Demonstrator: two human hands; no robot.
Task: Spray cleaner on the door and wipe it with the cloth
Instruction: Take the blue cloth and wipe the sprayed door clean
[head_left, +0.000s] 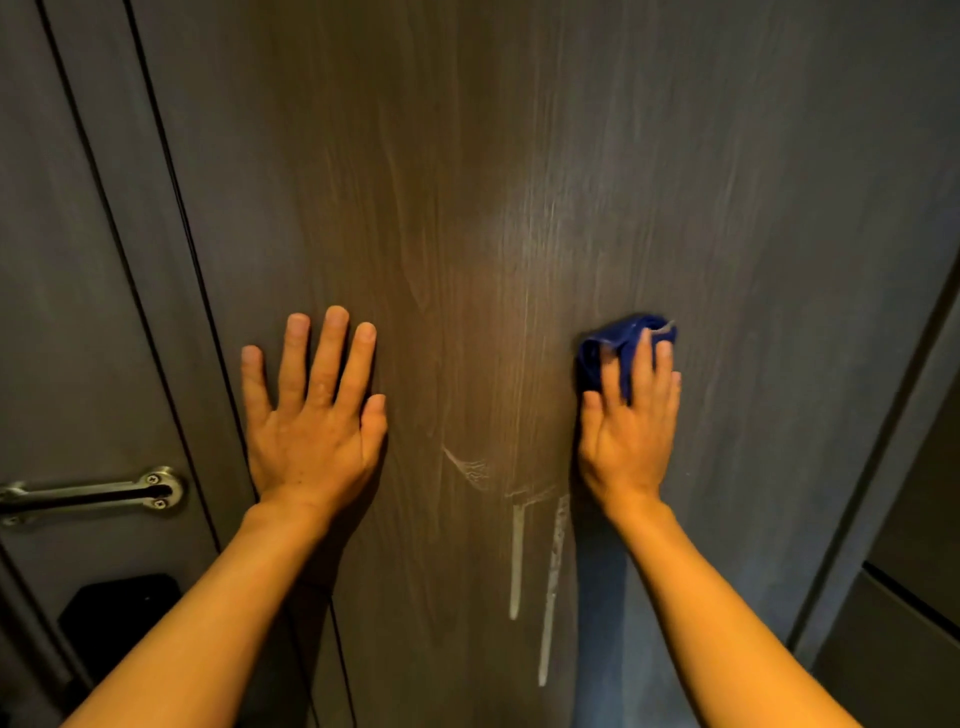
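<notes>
The dark wood-grain door (467, 208) fills the view. My left hand (311, 415) lies flat on it, fingers spread, holding nothing. To the right my right hand (631, 415) presses a bunched blue cloth (618, 353) against the door; most of the cloth is under my fingers. Between my wrists, whitish cleaner streaks (535, 561) run down the door, with a smeared patch above them. No spray bottle is in view.
A metal handle (98, 491) sits on the panel at the left, with a black lock body (124, 618) below it. Dark vertical gaps mark the door's left edge. At the right, the frame (883, 441) and a further panel stand beside the door.
</notes>
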